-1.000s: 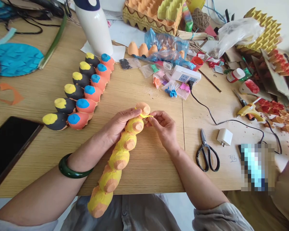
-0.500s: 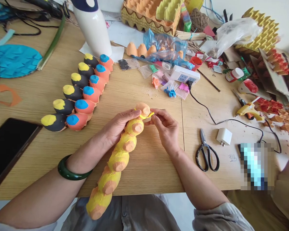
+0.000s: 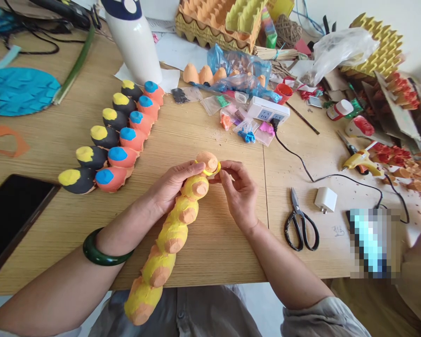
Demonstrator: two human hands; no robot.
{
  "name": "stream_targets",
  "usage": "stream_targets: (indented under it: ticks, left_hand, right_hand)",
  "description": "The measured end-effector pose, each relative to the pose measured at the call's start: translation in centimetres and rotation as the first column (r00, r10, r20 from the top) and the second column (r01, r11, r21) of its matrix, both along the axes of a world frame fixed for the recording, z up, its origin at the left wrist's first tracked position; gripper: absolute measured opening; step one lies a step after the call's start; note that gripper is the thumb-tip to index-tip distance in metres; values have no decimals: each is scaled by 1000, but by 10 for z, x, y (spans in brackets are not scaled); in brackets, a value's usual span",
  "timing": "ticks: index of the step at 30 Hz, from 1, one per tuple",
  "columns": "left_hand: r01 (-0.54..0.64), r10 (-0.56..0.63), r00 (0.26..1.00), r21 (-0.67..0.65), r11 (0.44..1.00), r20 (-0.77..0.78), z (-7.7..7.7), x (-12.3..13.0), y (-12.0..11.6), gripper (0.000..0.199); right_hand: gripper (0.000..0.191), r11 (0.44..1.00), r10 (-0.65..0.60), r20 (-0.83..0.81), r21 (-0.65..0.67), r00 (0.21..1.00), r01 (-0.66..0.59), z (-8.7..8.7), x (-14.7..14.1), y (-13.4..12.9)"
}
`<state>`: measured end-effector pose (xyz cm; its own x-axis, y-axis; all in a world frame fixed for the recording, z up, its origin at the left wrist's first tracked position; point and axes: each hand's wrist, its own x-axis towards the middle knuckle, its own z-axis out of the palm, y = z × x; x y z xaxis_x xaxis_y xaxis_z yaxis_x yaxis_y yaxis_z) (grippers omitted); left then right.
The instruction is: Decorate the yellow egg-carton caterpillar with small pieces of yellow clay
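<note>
My left hand is closed around the upper end of a strip of egg-carton cups, which slants down past the table edge toward my lap. Most of its cups are coated in yellow clay with bare orange tips; the top cup is mainly bare. A thin strand of yellow clay curves round that top cup. The fingers of my right hand pinch at the strand's right end, touching the cup. To the left lie egg-carton strips with black cups topped yellow and red cups topped blue.
Black-handled scissors, a white charger and a pixelated item lie right. Farther back are a power strip, clay packets, a glue gun and stacked egg trays. A white bottle stands behind the painted strips; a dark phone lies left.
The yellow strand's free right end, which stuck out from the top cup, now bends up against the cup's side. My right fingers have moved slightly left with it; my left hand keeps its hold.
</note>
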<state>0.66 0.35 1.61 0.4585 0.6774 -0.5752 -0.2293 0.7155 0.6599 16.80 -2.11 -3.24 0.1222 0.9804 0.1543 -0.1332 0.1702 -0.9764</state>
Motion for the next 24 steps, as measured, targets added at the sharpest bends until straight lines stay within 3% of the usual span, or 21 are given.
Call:
stream_targets:
  ticks: [7,13,19,22,24]
  left_hand:
    - [-70,84,995,218,974,-58,-16,-1,4,26]
    - [-69,88,994,244,967,-66,-26,-4,7,24]
    - [-64,78,996,236,970,-47,-23,-3,9,33]
    - [-25,41,997,234,972,-65,-22,-4,8,37]
    - [69,-47,995,252,965,-90,-23,-5,7,40]
  right_hand:
    - [31,995,-9,146,104,989,-6,-4,-3,-11]
    - [48,985,71,208,137,976,-101,-4,-3,-15]
    - [53,988,153,18,-12,988,-153,5,-2,-14]
    - [52,996,66,-116,-60,991,-73,7,0,-9]
    - [39,989,18,-206,-141,978,-48,6,2,-2]
